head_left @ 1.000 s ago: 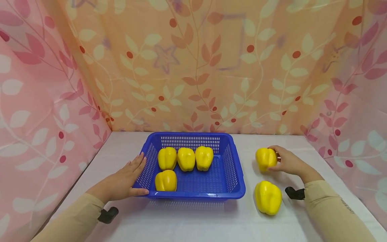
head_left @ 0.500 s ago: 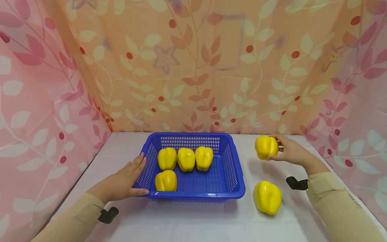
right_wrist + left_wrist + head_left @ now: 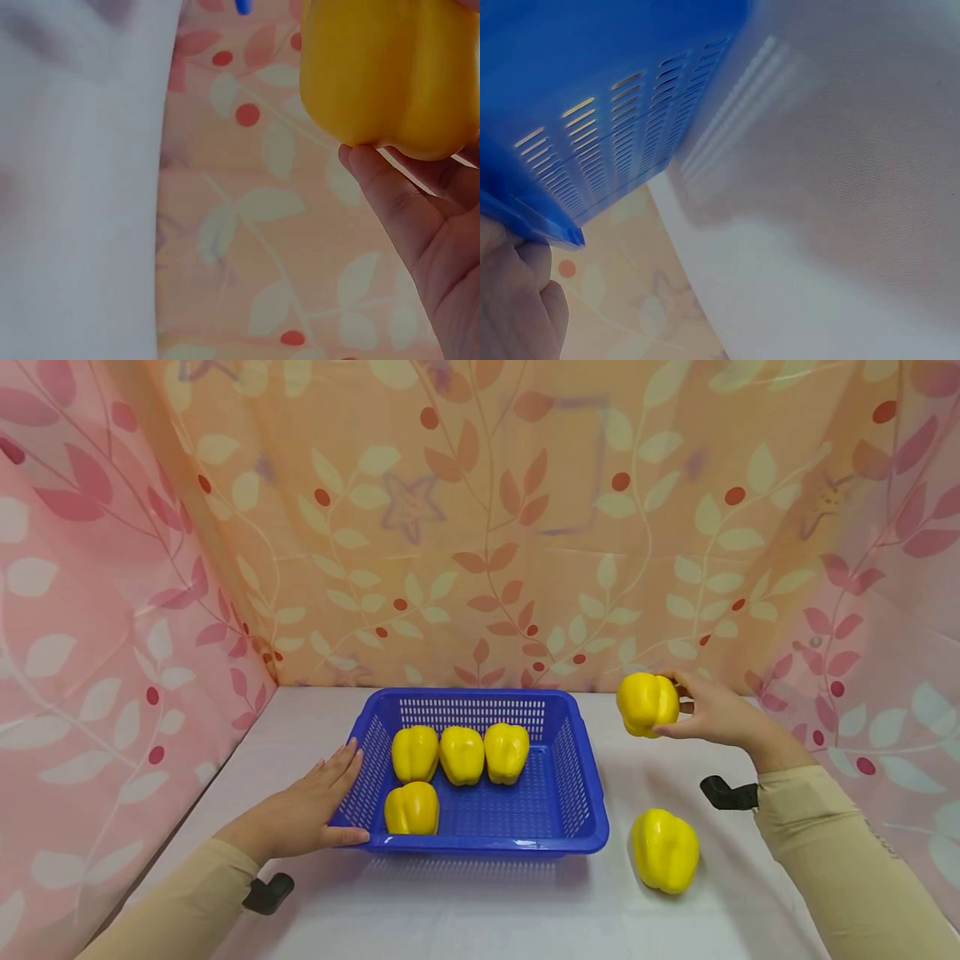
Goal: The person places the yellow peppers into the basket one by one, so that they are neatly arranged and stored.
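Note:
In the head view, my right hand (image 3: 716, 714) holds a yellow bell pepper (image 3: 645, 703) in the air, right of the basket. The right wrist view shows that bell pepper (image 3: 390, 71) between thumb and fingers. A blue plastic basket (image 3: 480, 843) stands mid-table with several yellow bell peppers inside: three in a row at the back and one bell pepper (image 3: 412, 808) at front left. My left hand (image 3: 311, 806) rests with extended fingers on the basket's left rim, thumb at its front corner. The left wrist view shows the slotted basket wall (image 3: 630, 49) beside part of that hand.
Another yellow bell pepper (image 3: 665, 852) lies on the white table (image 3: 480, 918), right of the basket's front corner. Patterned cloth (image 3: 480, 527) hangs behind the table and along both sides.
My right hand has lifted the bell pepper off the table, up and lately slightly left. The left hand, the basket and the other peppers have stayed put.

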`<state>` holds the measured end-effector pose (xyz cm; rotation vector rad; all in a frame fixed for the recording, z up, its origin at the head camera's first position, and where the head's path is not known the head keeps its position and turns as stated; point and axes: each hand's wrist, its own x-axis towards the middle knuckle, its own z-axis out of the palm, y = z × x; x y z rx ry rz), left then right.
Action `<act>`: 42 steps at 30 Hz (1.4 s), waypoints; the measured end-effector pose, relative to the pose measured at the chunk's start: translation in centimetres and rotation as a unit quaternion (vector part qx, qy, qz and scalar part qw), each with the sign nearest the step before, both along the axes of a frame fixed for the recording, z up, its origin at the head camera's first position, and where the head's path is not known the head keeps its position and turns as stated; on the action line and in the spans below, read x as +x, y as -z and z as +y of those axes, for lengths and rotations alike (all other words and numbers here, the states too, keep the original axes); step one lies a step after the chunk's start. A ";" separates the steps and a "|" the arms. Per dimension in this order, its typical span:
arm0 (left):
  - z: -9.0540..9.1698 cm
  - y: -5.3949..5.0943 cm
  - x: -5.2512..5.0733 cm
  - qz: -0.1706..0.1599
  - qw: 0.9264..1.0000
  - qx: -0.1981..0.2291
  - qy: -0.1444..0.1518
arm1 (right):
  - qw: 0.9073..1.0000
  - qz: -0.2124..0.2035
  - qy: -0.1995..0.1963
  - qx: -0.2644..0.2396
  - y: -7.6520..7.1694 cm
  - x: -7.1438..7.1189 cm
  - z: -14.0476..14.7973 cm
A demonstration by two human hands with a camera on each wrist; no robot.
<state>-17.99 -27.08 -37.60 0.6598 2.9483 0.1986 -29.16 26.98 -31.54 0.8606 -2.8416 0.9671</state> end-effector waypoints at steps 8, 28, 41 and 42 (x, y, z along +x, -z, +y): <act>0.0 0.1 0.0 -0.003 1.000 -0.004 -0.003 | 0.999 0.018 -0.039 -0.009 -1.5 -0.1 -2.3; 0.0 0.1 0.2 0.000 1.000 0.006 -0.003 | 0.984 -0.019 -0.176 -0.030 -2.6 0.7 -10.6; 0.2 -0.1 0.2 -0.004 1.000 0.002 -0.005 | 0.973 -0.026 -0.230 -0.024 -2.3 0.9 -15.2; 0.1 -0.1 0.2 -0.005 1.000 0.002 -0.006 | 0.972 -0.024 -0.231 -0.020 -2.2 1.0 -15.5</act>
